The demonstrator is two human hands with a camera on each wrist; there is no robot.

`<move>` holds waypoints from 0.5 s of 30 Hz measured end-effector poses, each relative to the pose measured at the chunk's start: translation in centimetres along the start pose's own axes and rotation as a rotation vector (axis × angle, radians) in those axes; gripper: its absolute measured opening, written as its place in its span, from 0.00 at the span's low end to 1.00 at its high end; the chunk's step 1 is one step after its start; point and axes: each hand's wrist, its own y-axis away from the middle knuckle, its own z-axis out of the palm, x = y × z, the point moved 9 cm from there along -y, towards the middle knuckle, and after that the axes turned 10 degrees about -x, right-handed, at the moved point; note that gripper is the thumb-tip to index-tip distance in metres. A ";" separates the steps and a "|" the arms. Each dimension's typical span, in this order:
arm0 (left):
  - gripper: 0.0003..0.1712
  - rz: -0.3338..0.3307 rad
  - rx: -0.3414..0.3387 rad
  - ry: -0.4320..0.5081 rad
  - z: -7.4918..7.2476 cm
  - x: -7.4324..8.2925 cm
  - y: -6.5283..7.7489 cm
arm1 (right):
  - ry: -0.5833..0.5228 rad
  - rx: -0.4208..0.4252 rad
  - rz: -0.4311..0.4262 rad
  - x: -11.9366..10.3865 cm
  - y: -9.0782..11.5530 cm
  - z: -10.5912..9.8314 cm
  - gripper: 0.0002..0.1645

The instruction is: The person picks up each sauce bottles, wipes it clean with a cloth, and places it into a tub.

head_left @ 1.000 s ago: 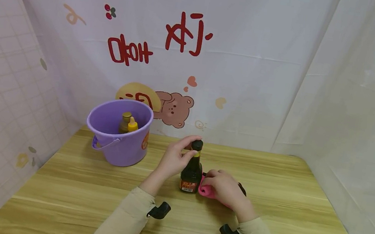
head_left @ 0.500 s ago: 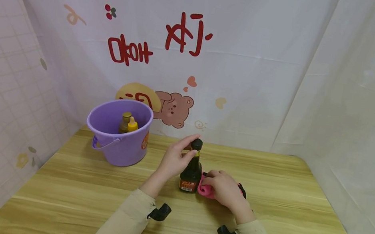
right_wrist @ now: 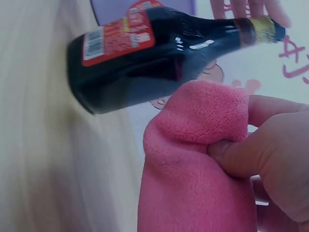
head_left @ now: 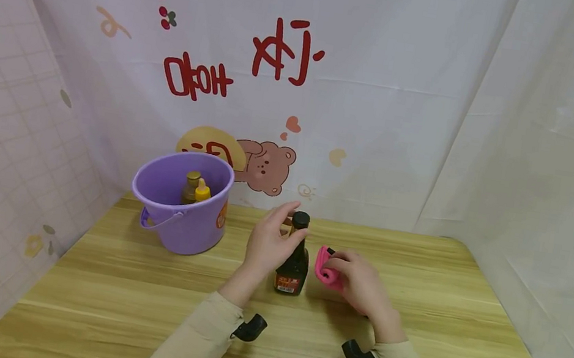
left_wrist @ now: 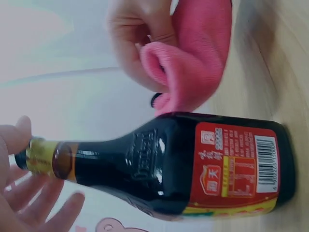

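A dark soy sauce bottle (head_left: 293,263) with a black cap, a yellow neck band and a red label stands upright on the wooden table. My left hand (head_left: 271,241) holds it at the neck just below the cap, thumb on the near side and fingers spread behind, as the left wrist view shows. To the bottle's right, my right hand (head_left: 365,283) pinches a folded pink cloth (right_wrist: 198,159) between thumb and fingers. A narrow gap parts the cloth from the bottle in the head view. Part of a dark trim shows at the cloth's edge.
A purple bucket (head_left: 184,232) stands at the back left, its handle hanging down in front. Inside it are a brown-topped container (head_left: 191,186) and a yellow-capped bottle (head_left: 203,191). A printed white curtain (head_left: 384,125) closes off the table's (head_left: 443,326) back.
My right hand has drawn the pink cloth away from the bottle, up and to the right. My left hand's index finger has shifted off the cap to the left; the bottle stays in place.
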 end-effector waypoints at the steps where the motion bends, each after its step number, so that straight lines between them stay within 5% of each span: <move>1: 0.31 -0.001 0.020 -0.051 -0.2 0.3 0.0 | -0.006 0.029 -0.009 0.1 0.1 -0.4 0.18; 6: 0.31 -0.017 0.079 -0.213 -0.5 1.3 0.0 | -0.045 0.149 -0.054 0.4 0.3 -2.3 0.20; 15: 0.24 -0.052 0.093 -0.216 -0.4 1.4 -0.1 | -0.085 0.284 -0.099 0.4 0.6 -4.9 0.28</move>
